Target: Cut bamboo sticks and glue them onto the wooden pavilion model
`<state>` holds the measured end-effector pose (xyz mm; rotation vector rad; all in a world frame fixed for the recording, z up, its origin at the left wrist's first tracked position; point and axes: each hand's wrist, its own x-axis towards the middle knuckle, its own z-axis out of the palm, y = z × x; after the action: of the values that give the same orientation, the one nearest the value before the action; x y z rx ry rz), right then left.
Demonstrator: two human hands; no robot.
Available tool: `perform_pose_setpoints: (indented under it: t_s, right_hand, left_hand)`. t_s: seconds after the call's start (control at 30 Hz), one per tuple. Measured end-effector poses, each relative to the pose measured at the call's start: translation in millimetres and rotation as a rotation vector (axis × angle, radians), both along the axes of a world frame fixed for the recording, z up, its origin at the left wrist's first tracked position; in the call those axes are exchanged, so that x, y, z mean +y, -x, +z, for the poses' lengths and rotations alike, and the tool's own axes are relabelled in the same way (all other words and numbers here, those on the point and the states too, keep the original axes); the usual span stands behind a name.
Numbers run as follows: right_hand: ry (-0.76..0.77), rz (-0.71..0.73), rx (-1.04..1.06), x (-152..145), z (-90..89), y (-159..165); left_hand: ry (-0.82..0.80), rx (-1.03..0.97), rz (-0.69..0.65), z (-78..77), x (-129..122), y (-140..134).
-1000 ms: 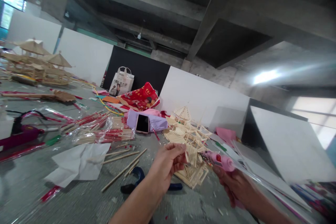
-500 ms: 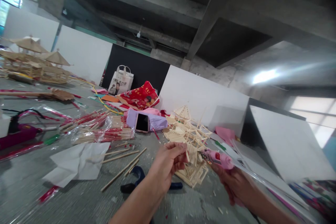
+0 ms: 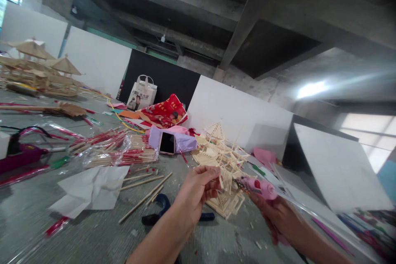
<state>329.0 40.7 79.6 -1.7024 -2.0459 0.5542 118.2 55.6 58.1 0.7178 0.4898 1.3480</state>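
Between the fingertips of my left hand [image 3: 198, 187] is a short wooden stick [image 3: 220, 182], pinched upright. My right hand [image 3: 276, 210] is wrapped round a pink hot glue gun [image 3: 258, 186], whose dark, messy nozzle points left toward that stick, a small distance away. Behind and below both hands lies a model built of wooden sticks [image 3: 216, 154], with a pointed roof frame at the back; my left hand hides part of it. Under my left forearm, dark blue-handled pliers or cutters [image 3: 163, 206] lie on the grey surface, mostly covered.
Loose sticks [image 3: 145, 198] and crumpled white paper [image 3: 93, 192] lie left of my forearm. Bundled sticks in plastic [image 3: 123, 148], a phone [image 3: 167, 143] on purple cloth and a red bag [image 3: 168, 111] sit behind. A purple glue gun [image 3: 23, 157] and finished stick pavilions [image 3: 40, 70] are far left.
Both hands stay almost in place, the stick and the glue gun held as before. The view has shifted very slightly.
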Motion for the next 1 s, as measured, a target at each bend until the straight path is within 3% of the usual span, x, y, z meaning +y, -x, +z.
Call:
perform_pose_setpoints:
  t_s: [0.73, 1.0]
  right_hand:
    - [0.071, 0.004, -0.002, -10.0, 1.0, -2.8]
    - [0.052, 0.011, 0.018, -11.5, -9.1, -10.0]
  left_hand:
    - [-0.001, 0.005, -0.010, 0.0, -1.7, 1.7]
    - [-0.001, -0.004, -0.015, -0.6, -0.5, 1.7]
